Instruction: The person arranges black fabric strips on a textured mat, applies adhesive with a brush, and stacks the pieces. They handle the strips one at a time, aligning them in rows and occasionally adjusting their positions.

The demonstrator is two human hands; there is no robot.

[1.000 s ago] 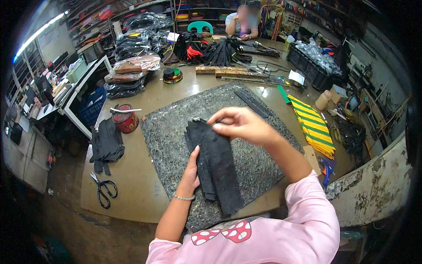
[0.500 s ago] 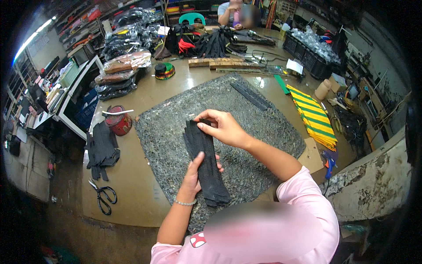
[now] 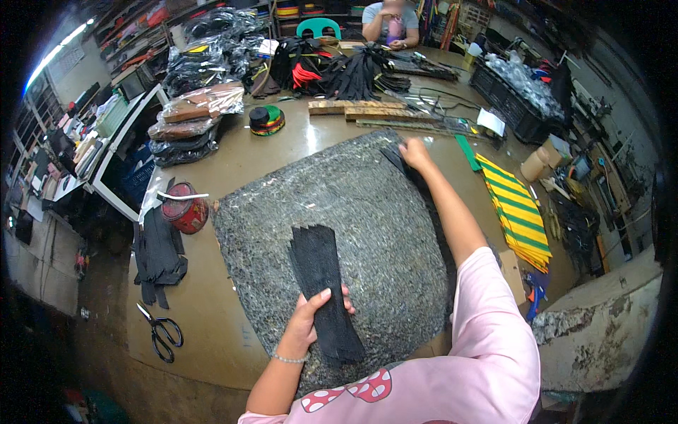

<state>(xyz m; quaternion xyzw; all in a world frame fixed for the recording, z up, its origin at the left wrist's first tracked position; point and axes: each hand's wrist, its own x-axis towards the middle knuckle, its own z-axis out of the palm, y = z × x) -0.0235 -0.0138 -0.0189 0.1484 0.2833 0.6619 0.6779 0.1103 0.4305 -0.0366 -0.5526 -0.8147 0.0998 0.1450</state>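
My left hand (image 3: 316,316) grips a stack of black fabric strips (image 3: 319,283), holding it flat on a speckled grey mat (image 3: 339,198) near the table's front edge. My right hand (image 3: 414,154) is stretched out to the mat's far right corner, resting on another pile of black strips (image 3: 399,164) there; whether its fingers have closed on a strip I cannot tell.
Black scissors (image 3: 162,331) and a heap of black pieces (image 3: 159,254) lie at the left, next to a red tin (image 3: 185,209). Green-and-yellow striped fabric (image 3: 519,208) lies on the right. Wooden slats (image 3: 367,109), bagged goods and a seated person (image 3: 390,21) fill the far side.
My right hand has let go of the stack's top end and reached far right to the other strip pile. My left hand still holds the stack, which lies lower on the mat.
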